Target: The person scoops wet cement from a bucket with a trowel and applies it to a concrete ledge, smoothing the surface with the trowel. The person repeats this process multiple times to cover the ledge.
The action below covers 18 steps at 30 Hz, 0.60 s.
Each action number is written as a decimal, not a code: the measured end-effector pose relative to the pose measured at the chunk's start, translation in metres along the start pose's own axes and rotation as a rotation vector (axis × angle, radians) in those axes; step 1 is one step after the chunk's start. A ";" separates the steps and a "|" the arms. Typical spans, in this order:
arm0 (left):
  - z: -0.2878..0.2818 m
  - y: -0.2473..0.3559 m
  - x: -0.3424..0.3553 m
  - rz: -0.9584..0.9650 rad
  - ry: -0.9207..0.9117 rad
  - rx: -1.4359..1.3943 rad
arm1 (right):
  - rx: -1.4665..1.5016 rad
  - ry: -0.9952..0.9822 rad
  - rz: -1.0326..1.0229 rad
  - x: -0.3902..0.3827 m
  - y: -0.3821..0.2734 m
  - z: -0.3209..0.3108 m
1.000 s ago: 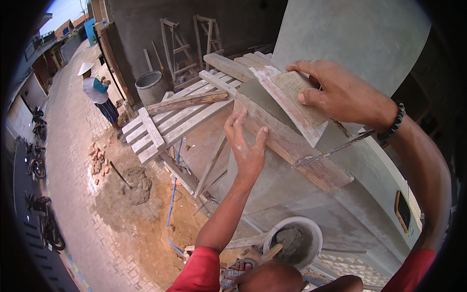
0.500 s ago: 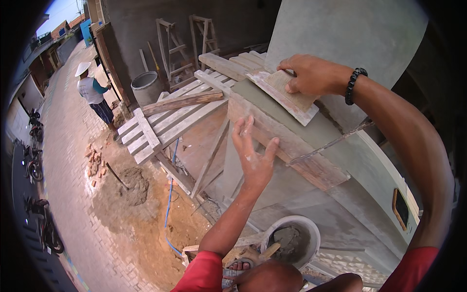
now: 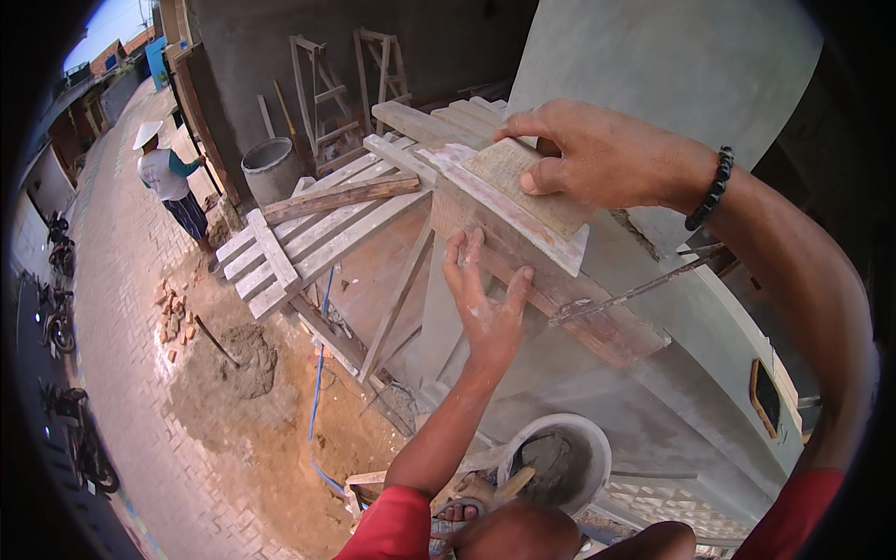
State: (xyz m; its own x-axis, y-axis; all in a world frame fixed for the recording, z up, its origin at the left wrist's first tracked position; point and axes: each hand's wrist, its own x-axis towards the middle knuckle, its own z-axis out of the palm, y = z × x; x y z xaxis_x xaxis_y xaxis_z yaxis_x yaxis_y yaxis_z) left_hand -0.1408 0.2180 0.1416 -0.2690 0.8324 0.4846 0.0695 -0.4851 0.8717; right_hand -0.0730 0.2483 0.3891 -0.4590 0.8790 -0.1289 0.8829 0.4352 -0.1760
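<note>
My right hand (image 3: 583, 159) grips a wooden plastering float (image 3: 532, 191) by its back block, thumb on the near side. The float lies over the top of a wall ledge, along the upper edge of a wooden board (image 3: 597, 327). Its underside is hidden. Against the board's face rests my left hand (image 3: 487, 303), fingers up and thumb spread apart. A thin metal rod (image 3: 644, 285) crosses from the ledge to the board, right of my left hand. Smooth grey mortar (image 3: 621, 252) shows on the ledge beside the float.
Below stands a bucket of mortar (image 3: 604, 448) by my foot. White wooden slats (image 3: 341, 247) with a loose brown plank (image 3: 341, 198) lie to the left. A mortar heap (image 3: 247, 359), a blue hose (image 3: 315, 401) and broken bricks (image 3: 170, 313) are on the ground. Another person (image 3: 171, 177) stands in the lane.
My right hand has drawn the float left and nearer, from the middle of the ledge onto the board's upper edge. My left hand stays on the board.
</note>
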 end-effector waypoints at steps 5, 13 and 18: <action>0.002 -0.010 -0.001 0.063 0.046 0.016 | 0.400 0.086 0.248 0.021 0.050 -0.020; 0.004 -0.008 -0.002 0.037 0.038 -0.009 | -0.027 0.018 0.229 0.028 0.049 -0.003; 0.003 -0.003 -0.001 0.024 0.033 -0.025 | -0.141 -0.023 0.004 0.030 0.047 0.007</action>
State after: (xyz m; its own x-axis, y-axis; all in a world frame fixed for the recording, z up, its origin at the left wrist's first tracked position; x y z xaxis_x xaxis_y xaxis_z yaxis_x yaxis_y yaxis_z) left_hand -0.1383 0.2196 0.1387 -0.2992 0.8115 0.5020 0.0520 -0.5114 0.8577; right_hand -0.0458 0.2936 0.3697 -0.4559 0.8770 -0.1519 0.8893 0.4559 -0.0371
